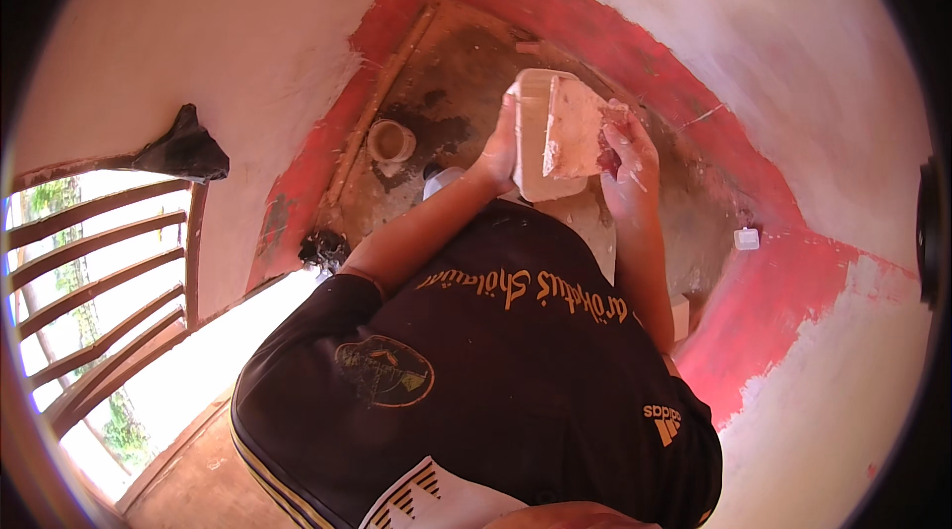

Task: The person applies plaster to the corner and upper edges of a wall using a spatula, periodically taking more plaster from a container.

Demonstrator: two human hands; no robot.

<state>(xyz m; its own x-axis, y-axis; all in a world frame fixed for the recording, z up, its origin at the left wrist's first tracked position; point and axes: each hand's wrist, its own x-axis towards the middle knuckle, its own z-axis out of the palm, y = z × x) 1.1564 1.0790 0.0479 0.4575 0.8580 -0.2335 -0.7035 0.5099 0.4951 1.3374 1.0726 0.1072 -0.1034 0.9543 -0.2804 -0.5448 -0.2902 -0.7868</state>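
Observation:
In front of my chest, my left hand grips the left side of a pale rectangular tub. My right hand is closed around the right edge of a flat, rectangular putty trowel, whose handle is hidden by my fingers. Pale putty coats the trowel's face and clings to its edges, and some smears my right fingers. The trowel is tilted over the tub's right half and covers part of it. From this angle, whether the two touch is unclear.
On the stained floor stands a small round bucket. A barred window is at left, with a black plastic bag at its upper corner. Pale walls with a red lower band surround me. A small white box lies at right.

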